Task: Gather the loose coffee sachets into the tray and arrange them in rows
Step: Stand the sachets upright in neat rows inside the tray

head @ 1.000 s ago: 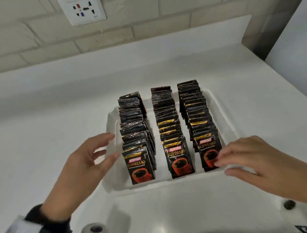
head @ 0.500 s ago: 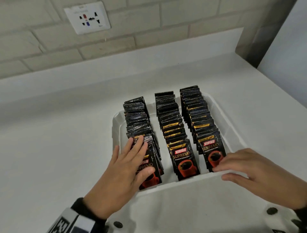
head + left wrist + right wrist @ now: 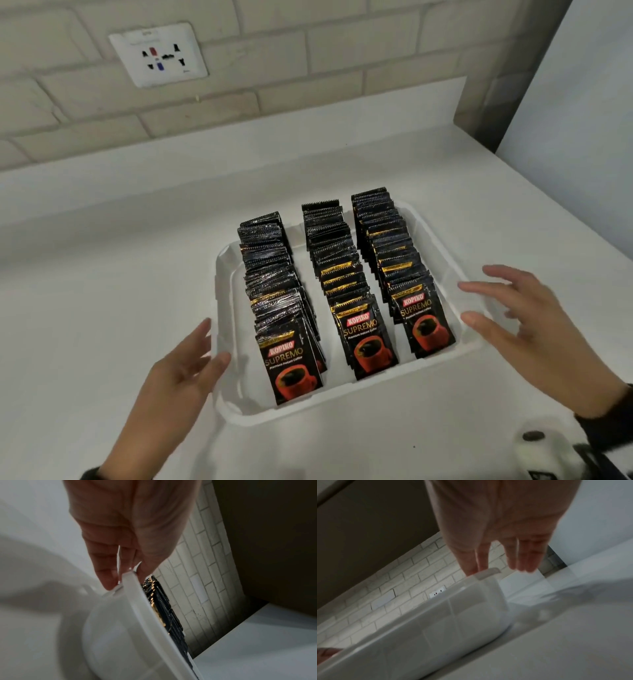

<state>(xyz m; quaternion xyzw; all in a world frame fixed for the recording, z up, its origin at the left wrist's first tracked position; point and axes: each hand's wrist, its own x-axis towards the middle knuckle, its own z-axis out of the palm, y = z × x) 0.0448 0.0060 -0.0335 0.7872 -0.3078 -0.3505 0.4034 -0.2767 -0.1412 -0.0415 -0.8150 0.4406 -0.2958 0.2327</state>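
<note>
While upright, sachet rows [image 3: 342, 284] run toward wall [image 3: 308, 51].

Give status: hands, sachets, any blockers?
Left hand open at the tray left rim, right hand open at its right rim. Coffee sachets stand in three rows inside. No loose ones in view, nothing blocking.

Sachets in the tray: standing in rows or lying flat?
Standing, leaning back. The sachets form three rows on edge inside the tray, fronts facing the camera. None shows loose on the counter.
</note>
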